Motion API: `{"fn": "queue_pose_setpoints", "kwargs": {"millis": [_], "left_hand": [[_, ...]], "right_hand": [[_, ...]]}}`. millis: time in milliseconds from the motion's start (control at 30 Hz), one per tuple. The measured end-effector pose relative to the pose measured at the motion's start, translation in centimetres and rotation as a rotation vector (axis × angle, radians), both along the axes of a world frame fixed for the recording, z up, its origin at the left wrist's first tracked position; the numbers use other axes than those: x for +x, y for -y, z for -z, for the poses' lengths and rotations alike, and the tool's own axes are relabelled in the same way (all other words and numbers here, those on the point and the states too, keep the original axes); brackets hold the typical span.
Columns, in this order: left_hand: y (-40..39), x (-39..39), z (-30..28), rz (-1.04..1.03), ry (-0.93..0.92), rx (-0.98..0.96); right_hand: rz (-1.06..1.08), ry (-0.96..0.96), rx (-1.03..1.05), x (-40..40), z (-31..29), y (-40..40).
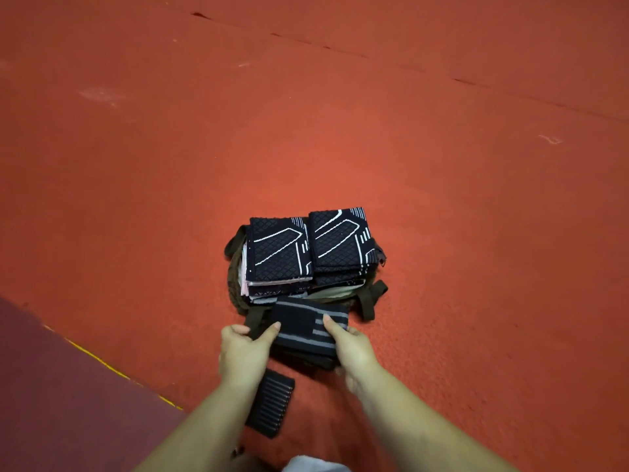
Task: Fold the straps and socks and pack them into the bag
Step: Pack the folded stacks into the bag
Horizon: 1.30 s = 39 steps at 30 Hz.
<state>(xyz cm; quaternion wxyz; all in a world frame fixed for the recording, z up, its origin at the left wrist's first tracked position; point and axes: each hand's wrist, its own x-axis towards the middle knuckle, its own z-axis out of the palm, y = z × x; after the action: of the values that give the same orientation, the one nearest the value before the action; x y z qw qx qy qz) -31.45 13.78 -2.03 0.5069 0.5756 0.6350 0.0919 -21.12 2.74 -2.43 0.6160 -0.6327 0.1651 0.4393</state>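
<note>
Low in the middle of the frame, the left hand (243,349) and right hand (350,345) both pinched a folded black grey-striped strap (306,330) by its sides, just below the overfilled dark bag (235,284) on the red floor (476,199), with another folded strap (270,407) lying beneath the left wrist.
</note>
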Motion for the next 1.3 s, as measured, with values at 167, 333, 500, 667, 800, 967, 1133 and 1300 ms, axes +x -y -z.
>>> {"fn": "queue_pose_setpoints", "kwargs": {"millis": [167,333,500,667,800,967,1133,1300], "left_hand": [[4.4,3.8,-5.7,-0.263,0.298,-0.699],[6.2,6.5,-7.6,-0.28,0.719,-0.98],[7.0,7.6,-9.6,-0.145,0.877,-0.807],[6.2,7.9,-10.2,0.025,0.932,-0.692],[5.6,8.7,-10.4,0.027,0.925,-0.728],[4.3,9.4,-10.2,0.033,0.846,-0.546],[2.3,11.4,-10.6,0.171,0.645,-0.127],[-0.2,14.5,-10.3,0.348,0.593,-0.015]], "right_hand": [[0.059,0.006,0.092,2.2,-4.2,3.2],[0.07,0.017,0.225,3.2,-6.5,5.2],[-0.119,0.18,0.315,4.6,-8.4,6.9],[-0.399,0.509,0.163,7.1,-11.4,7.1],[-0.658,0.843,-0.084,6.3,-12.0,5.2],[-0.718,0.943,-0.158,6.7,-11.7,3.9],[-0.637,0.934,-0.229,7.9,-11.3,1.8],[-0.378,0.874,-0.343,10.0,-10.5,-2.2]]}}
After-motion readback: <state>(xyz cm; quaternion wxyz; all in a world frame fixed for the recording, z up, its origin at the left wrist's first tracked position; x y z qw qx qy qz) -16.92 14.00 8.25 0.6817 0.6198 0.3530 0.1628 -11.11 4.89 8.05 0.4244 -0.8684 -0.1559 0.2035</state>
